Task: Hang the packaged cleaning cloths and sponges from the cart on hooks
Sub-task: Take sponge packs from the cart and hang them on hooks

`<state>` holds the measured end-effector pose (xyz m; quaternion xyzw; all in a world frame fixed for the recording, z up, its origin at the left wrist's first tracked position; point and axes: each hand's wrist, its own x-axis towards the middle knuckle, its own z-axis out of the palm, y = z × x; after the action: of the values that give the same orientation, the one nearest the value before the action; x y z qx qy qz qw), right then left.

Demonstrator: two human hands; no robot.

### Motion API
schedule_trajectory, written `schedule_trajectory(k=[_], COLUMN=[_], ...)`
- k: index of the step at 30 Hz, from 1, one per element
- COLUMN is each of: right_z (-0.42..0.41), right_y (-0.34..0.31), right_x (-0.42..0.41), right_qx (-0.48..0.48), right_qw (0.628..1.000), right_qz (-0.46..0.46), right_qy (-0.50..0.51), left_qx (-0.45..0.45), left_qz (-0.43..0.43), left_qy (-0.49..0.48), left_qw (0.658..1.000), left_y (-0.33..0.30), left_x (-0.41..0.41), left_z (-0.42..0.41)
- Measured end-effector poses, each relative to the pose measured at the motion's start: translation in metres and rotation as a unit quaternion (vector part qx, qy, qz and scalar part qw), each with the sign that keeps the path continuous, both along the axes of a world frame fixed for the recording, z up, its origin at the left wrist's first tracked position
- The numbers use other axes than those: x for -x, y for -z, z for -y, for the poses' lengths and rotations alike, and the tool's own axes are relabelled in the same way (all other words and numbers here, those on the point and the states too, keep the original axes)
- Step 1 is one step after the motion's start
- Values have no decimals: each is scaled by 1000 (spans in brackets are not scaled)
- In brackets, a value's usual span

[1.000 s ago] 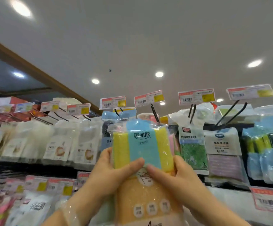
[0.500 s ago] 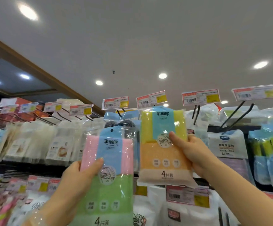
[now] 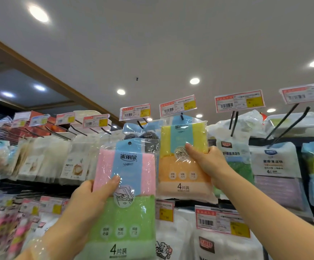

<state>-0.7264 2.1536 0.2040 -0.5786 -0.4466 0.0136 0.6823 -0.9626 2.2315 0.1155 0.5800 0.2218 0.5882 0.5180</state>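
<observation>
My right hand (image 3: 207, 163) grips a yellow-and-orange cloth pack (image 3: 182, 175) by its right edge, thumb on the front. The pack's top sits at a black hook (image 3: 182, 116) under a price tag, and the hook tip shows through its hang hole. My left hand (image 3: 94, 196) holds a pink-and-green cloth pack (image 3: 128, 218) lower and to the left, thumb across its front. That pack's hang hole (image 3: 129, 143) is free of any hook. The cart is out of view.
Rows of hooks with price tags (image 3: 239, 100) carry packaged cloths along the shelf wall. A steel-scourer pack (image 3: 143, 135) hangs behind the two packs. Bare double hooks (image 3: 283, 126) stick out at upper right. More packs and tags (image 3: 222, 222) hang below.
My right hand has raised the yellow-and-orange pack up onto the hook under the tag. My left hand has lifted the pink-and-green pack a little higher.
</observation>
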Motion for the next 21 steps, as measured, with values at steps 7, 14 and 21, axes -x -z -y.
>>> schedule_trajectory(k=[7, 14, 21], right_z=[-6, -21, -50], right_y=[4, 16, -2], right_x=[-12, -1, -20], right_qx=[51, -31, 275], right_qw=[997, 825, 728], right_qz=[1, 441, 538], right_qy=[54, 353, 324], left_qx=[-13, -25, -29], left_qz=[-4, -6, -14], left_qy=[20, 36, 41], left_qw=[1000, 999, 999], left_y=[-2, -2, -4], left_x=[-6, -12, -14], left_z=[-2, -2, 2])
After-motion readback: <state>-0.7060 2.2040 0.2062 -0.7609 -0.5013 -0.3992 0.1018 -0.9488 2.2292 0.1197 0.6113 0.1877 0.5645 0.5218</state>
